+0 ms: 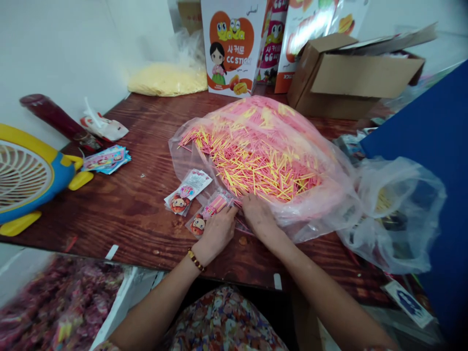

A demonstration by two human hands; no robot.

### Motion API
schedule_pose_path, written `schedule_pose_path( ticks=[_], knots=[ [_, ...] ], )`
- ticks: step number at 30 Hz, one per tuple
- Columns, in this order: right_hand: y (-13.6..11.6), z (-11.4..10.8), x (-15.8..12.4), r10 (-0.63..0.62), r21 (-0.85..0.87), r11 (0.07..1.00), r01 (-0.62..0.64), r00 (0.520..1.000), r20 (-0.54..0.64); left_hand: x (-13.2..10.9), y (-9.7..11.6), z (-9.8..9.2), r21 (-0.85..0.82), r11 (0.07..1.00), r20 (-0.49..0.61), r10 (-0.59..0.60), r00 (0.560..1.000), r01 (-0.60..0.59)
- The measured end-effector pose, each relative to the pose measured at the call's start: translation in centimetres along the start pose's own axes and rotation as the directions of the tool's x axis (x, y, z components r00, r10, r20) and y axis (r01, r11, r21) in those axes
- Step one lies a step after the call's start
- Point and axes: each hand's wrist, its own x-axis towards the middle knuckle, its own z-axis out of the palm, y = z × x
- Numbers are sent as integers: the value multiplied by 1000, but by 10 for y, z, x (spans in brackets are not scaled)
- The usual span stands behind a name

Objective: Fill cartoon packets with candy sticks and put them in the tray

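Stick bag [263, 161], clear plastic, lies open mid-table [139, 204], filled with pink and yellow sticks. Right hand [258, 214] rests at its mouth, fingers spread on sticks. Left hand [217, 231] grips a part-filled printed packet [208, 214], just beside the bag.

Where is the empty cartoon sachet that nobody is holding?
In the head view, the empty sachet lies flat on the wooden table, just left of the sachet in the left hand and beside the stick bag.
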Motion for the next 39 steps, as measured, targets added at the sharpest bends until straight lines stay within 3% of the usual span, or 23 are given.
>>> schedule_pose_path(
  ticks=[8,14,17,19,21,23,26,29,33,36,39],
  knots=[
    [2,9,2,-29,13,999,29,999,-19,-4,-2,4,-21,1000,-31,3,1000,-3],
    [26,1,-2,3,387,922,-1,1000,-6,-3,-3,4,-49,999,-36,-12,999,10],
    [34,1,-2,113,695,716,-67,993,-20,-4,-3,4,-99,995,-46,0,999,-5],
    [34,2,-3,156,897,442,-19,986,-56,-7,-4,4,-172,984,-93,33,995,-49],
    [29,2,-4,162,983,164,79,981,-106,-11,-6,2,-273,957,-184,51,982,-101],
    [22,6,-6,153,987,39,154,975,-158,-15,-13,-4,-360,925,-282,15,959,-121],
    [13,18,-9,159,973,133,187,965,-207,-13,-41,-21,-402,914,-407,-123,905,-56],
    [10,32,-9,155,954,245,175,964,-217,0,-81,-40,-312,941,-498,-281,820,133],
    [12,43,-5,100,930,294,219,961,-258,29,-117,-57,-18,873,-401,-452,797,486],
    [16,42,-3,145,949,239,204,959,-243,44,-121,-60,120,796,-346,-527,776,594],
    [19,39,-2,195,976,85,199,958,-212,49,-123,-58,122,797,-376,-514,771,591]
  ],
)
